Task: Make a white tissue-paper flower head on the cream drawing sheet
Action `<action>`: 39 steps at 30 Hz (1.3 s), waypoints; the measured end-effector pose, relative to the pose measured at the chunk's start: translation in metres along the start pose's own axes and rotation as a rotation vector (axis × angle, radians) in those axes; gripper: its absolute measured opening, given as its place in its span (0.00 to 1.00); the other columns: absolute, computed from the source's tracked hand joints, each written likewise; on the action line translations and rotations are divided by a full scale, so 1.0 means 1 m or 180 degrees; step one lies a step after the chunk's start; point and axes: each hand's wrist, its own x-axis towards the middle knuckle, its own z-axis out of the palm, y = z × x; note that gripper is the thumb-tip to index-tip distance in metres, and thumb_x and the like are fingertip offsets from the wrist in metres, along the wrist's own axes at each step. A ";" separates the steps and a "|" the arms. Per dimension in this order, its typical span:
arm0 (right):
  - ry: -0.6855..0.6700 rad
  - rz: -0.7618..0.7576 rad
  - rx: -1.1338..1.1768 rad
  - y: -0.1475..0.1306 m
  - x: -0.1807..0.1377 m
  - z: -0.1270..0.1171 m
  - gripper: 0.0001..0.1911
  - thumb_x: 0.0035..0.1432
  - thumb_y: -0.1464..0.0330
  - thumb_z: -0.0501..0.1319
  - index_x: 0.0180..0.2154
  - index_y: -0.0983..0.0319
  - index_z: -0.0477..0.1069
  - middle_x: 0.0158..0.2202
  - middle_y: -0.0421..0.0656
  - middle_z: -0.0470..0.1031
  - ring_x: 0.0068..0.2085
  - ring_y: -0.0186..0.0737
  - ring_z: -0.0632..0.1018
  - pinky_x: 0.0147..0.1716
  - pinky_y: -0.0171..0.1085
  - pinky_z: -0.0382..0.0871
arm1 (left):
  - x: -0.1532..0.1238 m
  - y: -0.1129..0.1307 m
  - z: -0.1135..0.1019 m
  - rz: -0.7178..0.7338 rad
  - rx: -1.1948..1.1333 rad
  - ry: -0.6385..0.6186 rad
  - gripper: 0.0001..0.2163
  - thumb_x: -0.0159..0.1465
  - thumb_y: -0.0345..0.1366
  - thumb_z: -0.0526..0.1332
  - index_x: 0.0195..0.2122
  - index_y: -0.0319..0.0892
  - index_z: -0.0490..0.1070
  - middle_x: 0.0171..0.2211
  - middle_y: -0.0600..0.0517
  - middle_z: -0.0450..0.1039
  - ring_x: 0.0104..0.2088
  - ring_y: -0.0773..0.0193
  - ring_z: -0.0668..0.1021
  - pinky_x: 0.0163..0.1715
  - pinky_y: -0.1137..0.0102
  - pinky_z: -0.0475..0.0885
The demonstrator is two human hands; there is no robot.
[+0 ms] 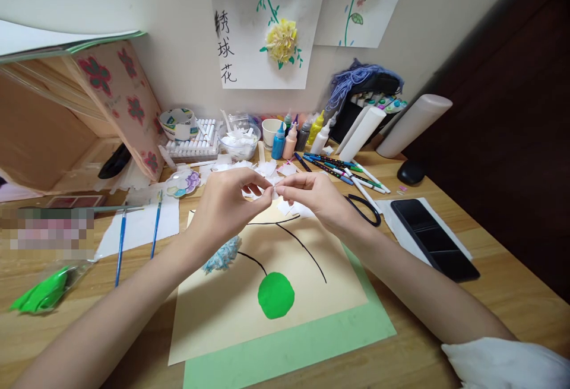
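Observation:
My left hand (229, 202) and my right hand (312, 194) meet above the far edge of a cream sheet (222, 312), and both pinch a small piece of white paper (272, 190) between fingertips. The cream sheet carries black curved stems, a green paper circle (276, 295) and a pale blue paper flower (222, 255) just below my left wrist. It lies on a larger green sheet (312, 341). Several white paper scraps (267, 168) are scattered on the table just beyond my hands.
Black scissors (365, 209) lie right of my right hand, with markers (342, 170), paint bottles (294, 136), a cup (271, 132) and a bowl of scraps (238, 139) behind. Two blue brushes (120, 246), a palette (182, 184) and a green bag (44, 294) sit left; a black phone (434, 240) sits right.

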 end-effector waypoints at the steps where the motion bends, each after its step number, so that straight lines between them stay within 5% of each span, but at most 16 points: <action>1: 0.0001 -0.0003 -0.0004 0.000 0.000 0.000 0.08 0.46 0.64 0.66 0.27 0.63 0.77 0.23 0.39 0.74 0.25 0.31 0.69 0.27 0.34 0.62 | 0.000 0.000 0.000 -0.0013 -0.0006 -0.0010 0.04 0.55 0.32 0.62 0.27 0.40 0.76 0.25 0.53 0.77 0.25 0.69 0.75 0.23 0.76 0.69; 32: 0.0006 0.0007 0.0193 0.001 0.001 0.001 0.08 0.47 0.65 0.64 0.24 0.64 0.72 0.21 0.36 0.69 0.23 0.29 0.67 0.25 0.33 0.60 | -0.001 0.003 0.000 -0.0054 0.0151 0.0055 0.06 0.59 0.35 0.59 0.30 0.42 0.75 0.27 0.53 0.76 0.26 0.69 0.74 0.26 0.75 0.67; 39: 0.0203 -0.0332 -0.0182 -0.002 -0.001 0.002 0.09 0.47 0.63 0.65 0.26 0.64 0.73 0.27 0.41 0.74 0.28 0.33 0.72 0.29 0.34 0.65 | -0.003 0.005 0.001 -0.0279 0.0207 -0.0374 0.12 0.61 0.43 0.57 0.31 0.44 0.77 0.29 0.52 0.78 0.27 0.66 0.75 0.24 0.73 0.65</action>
